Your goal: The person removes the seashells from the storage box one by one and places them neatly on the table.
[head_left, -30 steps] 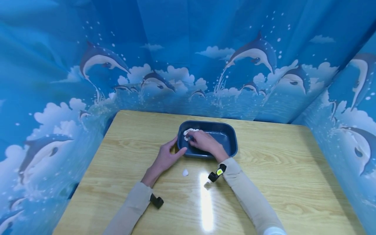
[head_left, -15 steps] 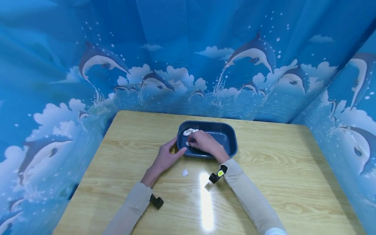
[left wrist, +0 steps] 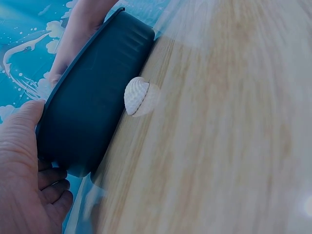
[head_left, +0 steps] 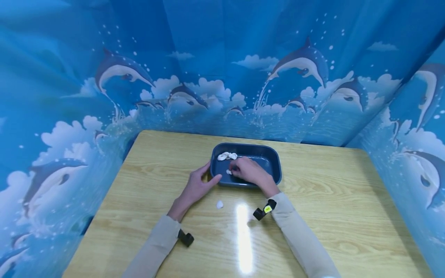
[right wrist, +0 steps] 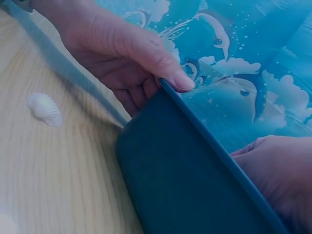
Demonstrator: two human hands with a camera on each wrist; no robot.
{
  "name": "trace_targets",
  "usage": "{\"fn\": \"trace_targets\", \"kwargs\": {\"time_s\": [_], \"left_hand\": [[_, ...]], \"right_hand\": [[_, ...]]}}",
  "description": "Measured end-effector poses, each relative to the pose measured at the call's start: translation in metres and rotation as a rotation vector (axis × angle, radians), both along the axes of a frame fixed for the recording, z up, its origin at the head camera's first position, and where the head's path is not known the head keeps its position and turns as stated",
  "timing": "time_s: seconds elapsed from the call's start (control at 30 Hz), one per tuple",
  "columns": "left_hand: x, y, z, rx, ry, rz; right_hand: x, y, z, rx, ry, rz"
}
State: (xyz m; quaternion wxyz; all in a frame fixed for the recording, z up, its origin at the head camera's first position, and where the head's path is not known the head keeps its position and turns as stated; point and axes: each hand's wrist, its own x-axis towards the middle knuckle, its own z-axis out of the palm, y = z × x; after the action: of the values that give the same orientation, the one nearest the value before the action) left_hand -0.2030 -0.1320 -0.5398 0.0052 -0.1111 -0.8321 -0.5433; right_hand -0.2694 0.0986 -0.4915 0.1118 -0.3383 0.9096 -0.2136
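The left hand [head_left: 197,187] grips the tub [right wrist: 180,180] at nine o'clock; inside, the right hand [head_left: 248,170] curls its fingers beside a shell [head_left: 228,172], hold unclear.

No text is readable, even on the yellow wrist label [head_left: 267,209].

Round the back and both sides, the wood-grained worktop [head_left: 330,216] was hemmed in by blue sheeting [head_left: 194,31], printed with leaping dolphins [head_left: 309,56] and white clouds [head_left: 208,89], and there, a bright light streak [head_left: 244,243] was mirrored!
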Motion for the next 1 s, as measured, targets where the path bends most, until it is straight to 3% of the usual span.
{"fn": "trace_targets", "kwargs": {"time_s": [0.73, 1.0], "left_hand": [[-0.0005, 0.0003, -0.0027, -0.006, 0.008, 0.001], [0.0001, -0.0002, -0.0011, 0.002, -0.006, 0.002]], "right_hand": [[0.0034, 0.0068, -0.0013, -0.005, -0.057, -0.051], [0.0037, 0.0076, -0.0028, 0.054, -0.056, -0.126]]}}
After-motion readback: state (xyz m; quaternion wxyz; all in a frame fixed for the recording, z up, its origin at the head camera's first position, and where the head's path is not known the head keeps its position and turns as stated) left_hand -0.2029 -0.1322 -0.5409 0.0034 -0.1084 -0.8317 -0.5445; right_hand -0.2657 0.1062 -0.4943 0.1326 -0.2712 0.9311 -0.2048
